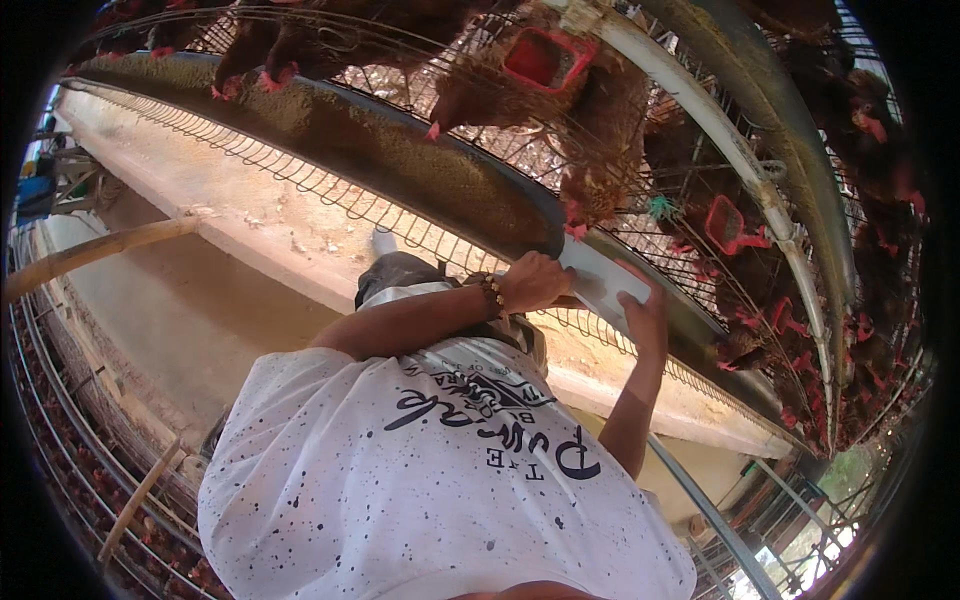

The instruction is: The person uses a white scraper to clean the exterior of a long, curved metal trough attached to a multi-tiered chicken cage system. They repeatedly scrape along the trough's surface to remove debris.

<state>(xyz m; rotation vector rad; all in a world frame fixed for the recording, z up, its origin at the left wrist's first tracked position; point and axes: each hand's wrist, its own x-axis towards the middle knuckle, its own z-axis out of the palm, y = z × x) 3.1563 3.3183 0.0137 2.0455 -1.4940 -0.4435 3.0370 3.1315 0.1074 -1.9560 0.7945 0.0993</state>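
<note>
A flat whitish piece (597,272), like a bent sheet or a short trough section, lies at the join of the feed trough (400,150). My right hand (645,312) grips its right edge, thumb on the near face and fingers mostly behind. At its left edge my left hand (535,283), with a beaded bracelet on the wrist, is closed; its fingertips are partly hidden. The long dark trough holds brown feed and runs past both hands. Brown hens (605,130) stand in the wire cages just beyond it, one with its head close to the whitish piece.
Red drinker cups (545,60) and a white pipe (720,140) run along the cages. A wire egg rack (330,195) lies below the trough. Bamboo poles (105,257) stick out at the left. Another cage row (80,450) stands behind, and a metal bar (715,515) slants at lower right.
</note>
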